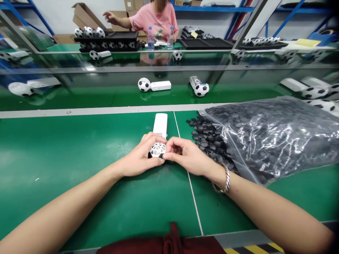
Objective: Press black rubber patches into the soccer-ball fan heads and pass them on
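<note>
Between my two hands is a white device with a round soccer-ball head [158, 149] and a flat white handle [160, 123] pointing away from me. The head shows an open white lattice, with black at its lower edge. My left hand [141, 155] is closed around the head's left side, fingers over the top and thumb below. At the head's right edge, my right hand [185, 153] pinches with thumb and forefinger; whatever is in the pinch is hidden. Just right of that hand lie many loose black pieces [209, 137], spilling from a clear plastic bag [280, 137].
Beyond the table's pale edge strip [106, 110], a green conveyor carries finished-looking soccer-ball devices [155, 85] and another device [200, 87]. Across it sits a person in a pink shirt [156, 21], near black trays [116, 40] and bottles [150, 38].
</note>
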Demonstrator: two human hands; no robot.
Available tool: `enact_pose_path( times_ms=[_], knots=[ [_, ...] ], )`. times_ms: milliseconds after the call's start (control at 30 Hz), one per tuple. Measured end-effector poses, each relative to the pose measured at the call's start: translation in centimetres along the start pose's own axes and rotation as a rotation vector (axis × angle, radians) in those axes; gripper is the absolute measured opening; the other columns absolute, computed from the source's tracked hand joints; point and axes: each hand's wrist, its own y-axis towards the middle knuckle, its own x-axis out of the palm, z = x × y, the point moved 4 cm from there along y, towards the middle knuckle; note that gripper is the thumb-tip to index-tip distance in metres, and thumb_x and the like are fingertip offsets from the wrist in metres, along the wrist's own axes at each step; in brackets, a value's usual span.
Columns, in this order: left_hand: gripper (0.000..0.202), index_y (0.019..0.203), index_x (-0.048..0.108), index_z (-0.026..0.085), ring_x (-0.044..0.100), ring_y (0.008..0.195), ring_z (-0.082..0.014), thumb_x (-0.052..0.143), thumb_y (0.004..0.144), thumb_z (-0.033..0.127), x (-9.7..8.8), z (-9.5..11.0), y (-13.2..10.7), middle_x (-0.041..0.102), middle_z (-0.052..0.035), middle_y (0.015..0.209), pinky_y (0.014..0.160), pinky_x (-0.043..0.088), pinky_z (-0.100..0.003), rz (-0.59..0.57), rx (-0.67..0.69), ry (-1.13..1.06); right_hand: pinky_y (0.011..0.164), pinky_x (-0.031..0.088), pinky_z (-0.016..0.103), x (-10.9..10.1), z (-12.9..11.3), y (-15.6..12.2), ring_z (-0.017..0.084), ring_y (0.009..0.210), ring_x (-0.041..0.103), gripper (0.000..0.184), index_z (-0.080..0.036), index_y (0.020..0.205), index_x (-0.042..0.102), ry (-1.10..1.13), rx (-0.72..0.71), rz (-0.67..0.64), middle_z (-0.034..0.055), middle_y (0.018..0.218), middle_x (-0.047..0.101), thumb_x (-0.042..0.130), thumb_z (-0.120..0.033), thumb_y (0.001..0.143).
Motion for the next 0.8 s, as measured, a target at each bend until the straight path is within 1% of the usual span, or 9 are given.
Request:
enact_pose_path(
  times_ms=[100,200,267,333,400,500,600,700,800],
  knots=[
    [0.036,0.106,0.044,0.025,0.038,0.107,-0.0217,0.054,0.073,0.017,0.1,0.3,0.0,0.044,-0.0030,0.109,0.095,0.031,-0.040,0.054,0.018,0.072,0.057,0.037,0.021,-0.2,0.1,0.2,0.008,0.059,0.044,0.013,-0.017,0.070,0.048,-0.045,-0.004,0.014,-0.0045,0.065,0.048,0.060,-0.022,0.072],
    [0.039,0.106,0.045,0.024,0.038,0.108,-0.0218,0.055,0.069,0.015,0.3,0.4,0.1,0.044,-0.0030,0.109,0.096,0.031,-0.040,0.052,0.044,0.105,0.055,0.036,0.021,-1.4,-0.3,0.1,0.008,0.058,0.044,0.014,-0.017,0.069,0.050,-0.188,0.008,-0.033,-0.0041,0.063,0.050,0.061,-0.026,0.072],
    [0.042,0.106,0.046,0.025,0.038,0.111,-0.0221,0.061,0.068,0.019,0.3,0.3,0.2,0.043,-0.0034,0.112,0.098,0.030,-0.041,0.039,0.032,0.084,0.054,0.036,0.021,-3.0,-0.7,-0.1,0.008,0.057,0.045,0.013,-0.017,0.068,0.053,-0.369,0.031,-0.021,-0.0037,0.061,0.052,0.060,-0.027,0.072],
    [0.041,0.104,0.048,0.025,0.038,0.112,-0.0232,0.065,0.068,0.027,0.1,0.0,0.3,0.042,-0.0040,0.113,0.099,0.029,-0.043,0.064,0.000,0.067,0.053,0.036,0.021,-4.6,-1.0,-0.5,0.008,0.055,0.046,0.012,-0.017,0.067,0.055,-0.558,0.081,0.013,-0.0034,0.059,0.054,0.060,-0.026,0.073],
    [0.036,0.100,0.050,0.025,0.040,0.110,-0.0238,0.066,0.068,0.032,-0.2,-0.2,0.4,0.042,-0.0040,0.108,0.098,0.030,-0.045,0.094,-0.031,0.069,0.053,0.036,0.021,-5.4,-0.9,-0.8,0.009,0.054,0.048,0.011,-0.017,0.065,0.058,-0.682,0.137,-0.009,-0.0030,0.058,0.056,0.060,-0.025,0.072],
    [0.038,0.103,0.049,0.025,0.044,0.105,-0.0231,0.065,0.069,0.030,-0.4,-0.3,0.5,0.044,-0.0035,0.107,0.094,0.034,-0.044,0.055,-0.054,0.051,0.054,0.037,0.021,-5.3,-0.4,-1.1,0.010,0.058,0.052,0.006,-0.018,0.069,0.061,-0.771,0.153,-0.078,-0.0014,0.065,0.060,0.063,-0.024,0.069],
    [0.044,0.106,0.047,0.024,0.042,0.109,-0.0238,0.066,0.067,0.028,-0.6,-0.4,0.5,0.042,-0.0046,0.113,0.097,0.032,-0.043,0.043,-0.065,0.038,0.055,0.037,0.023,-4.8,-0.1,-1.2,0.012,0.062,0.053,0.006,-0.019,0.072,0.061,-0.861,0.125,-0.071,0.0005,0.071,0.062,0.065,-0.021,0.068],
    [0.044,0.102,0.050,0.023,0.040,0.112,-0.0254,0.068,0.063,0.028,-0.9,-0.5,0.5,0.040,-0.0055,0.111,0.099,0.029,-0.045,0.077,-0.107,0.072,0.056,0.038,0.023,-4.7,0.0,-1.2,0.012,0.062,0.053,0.002,-0.018,0.069,0.060,-0.900,0.111,-0.057,0.0011,0.071,0.061,0.062,-0.017,0.069],
    [0.045,0.104,0.050,0.024,0.045,0.105,-0.0234,0.067,0.063,0.028,-1.0,-0.7,0.4,0.042,-0.0041,0.108,0.096,0.034,-0.043,0.015,-0.110,0.062,0.053,0.037,0.022,-4.8,-0.2,-1.3,0.011,0.060,0.053,0.006,-0.018,0.066,0.058,-0.874,0.110,-0.081,-0.0002,0.067,0.060,0.061,-0.015,0.069]
  ],
)
